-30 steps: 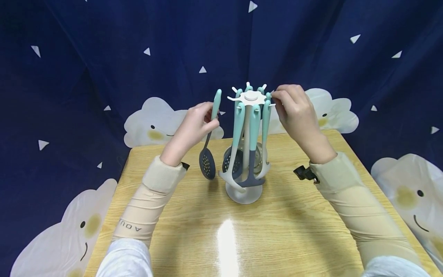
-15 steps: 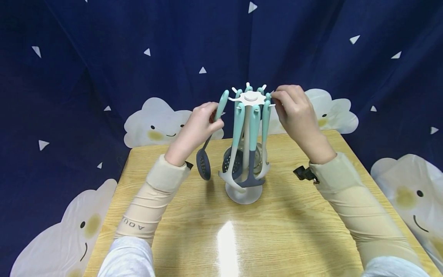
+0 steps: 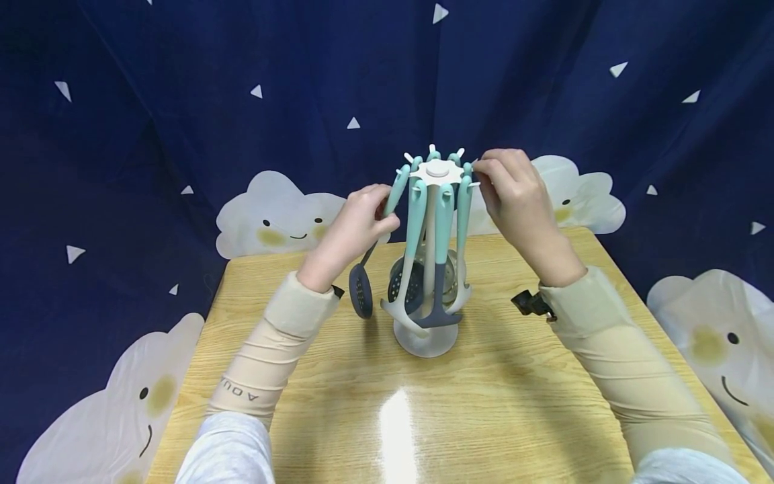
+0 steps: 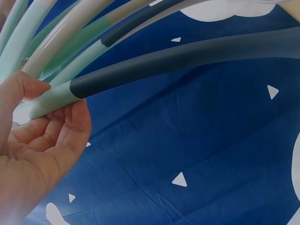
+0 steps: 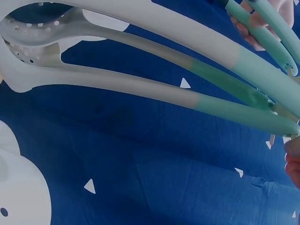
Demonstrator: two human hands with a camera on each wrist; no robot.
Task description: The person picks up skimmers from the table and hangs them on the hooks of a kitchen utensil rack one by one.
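Observation:
A white rotating-style utensil rack (image 3: 437, 169) stands upright on the table, hung with several utensils that have mint-green handles. My left hand (image 3: 361, 218) grips the mint handle of a dark grey skimmer (image 3: 361, 292), whose perforated head hangs down left of the rack. The handle's top end overlaps the rack's left hook. In the left wrist view, thumb and fingers (image 4: 70, 126) pinch this handle (image 4: 56, 99) just by its grey shaft. At the rack's right side, my right hand (image 3: 517, 195) pinches a hook at the top with its fingertips.
Below the rack's hooks hang a light turner (image 3: 406, 312), a dark turner (image 3: 439, 316) and perforated heads behind them. The rack's round base (image 3: 426, 344) rests on the wooden table (image 3: 338, 403). A dark blue curtain (image 3: 314, 60) with white clouds hangs behind.
My left hand has moved right with the skimmer, bringing the handle's top from beside the rack to its left hook. My right hand stays at the rack's right side.

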